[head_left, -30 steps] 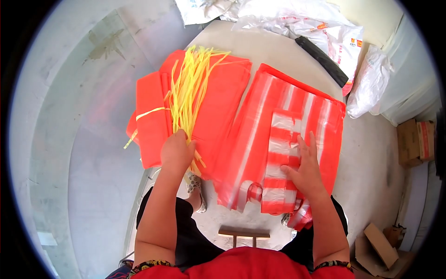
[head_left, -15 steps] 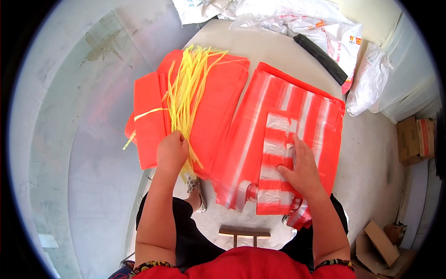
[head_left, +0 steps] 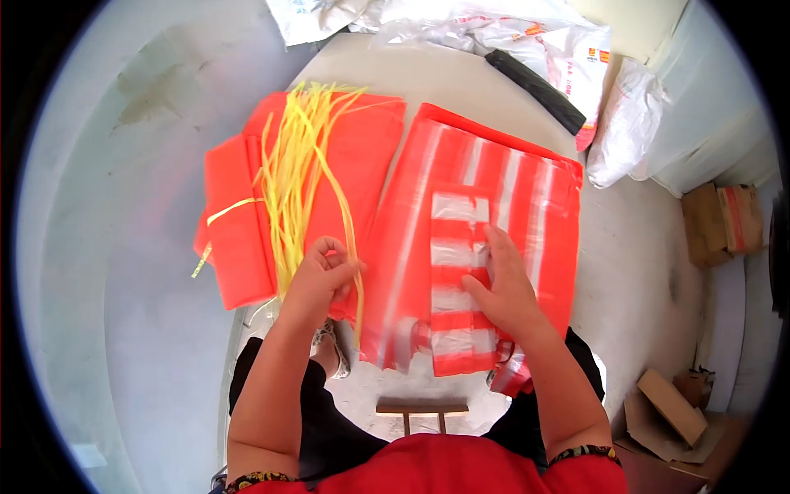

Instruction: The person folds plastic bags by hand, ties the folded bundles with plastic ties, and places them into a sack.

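A folded bundle of red-and-white striped plastic bags lies on a larger stack of striped bags. Along the bundle's right edge my right hand rests, thumb and fingers apart and lying on the plastic. My left hand pinches one yellow strip between thumb and fingers; its lower end hangs down past the hand. Many more yellow strips lie in a loose hank over the stack of plain red bags. Left of them is a folded red bundle tied with a yellow strip.
The pale table top shows behind the stacks. At its far side are white printed sacks and a black roll. A white wrapped bundle stands at the right. Cardboard boxes and an opened carton are on the right.
My left hand has come away from the hank towards the right, drawing one yellow strip with it. My right hand stays on the striped bundle. The whole view has shifted slightly.
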